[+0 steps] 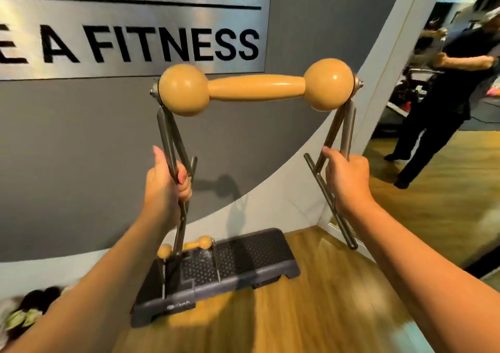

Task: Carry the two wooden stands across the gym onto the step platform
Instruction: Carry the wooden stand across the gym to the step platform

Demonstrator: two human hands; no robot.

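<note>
I hold a wooden stand [255,88] up in front of me: a tan dumbbell-shaped bar with round ends on grey metal legs. My left hand [165,183] grips its left legs, my right hand [345,176] grips its right legs. Below it, on the floor against the wall, lies the dark step platform [243,258]. A second wooden stand [189,245] stands upright on the platform's left part, partly hidden behind my left arm and the held stand's leg.
A grey wall with a metal sign [130,19] rises right behind the platform. A mirror [443,109] on the right shows a person in dark clothes. Dark shoes [35,304] lie at the lower left. Wooden floor [311,312] spreads around the platform.
</note>
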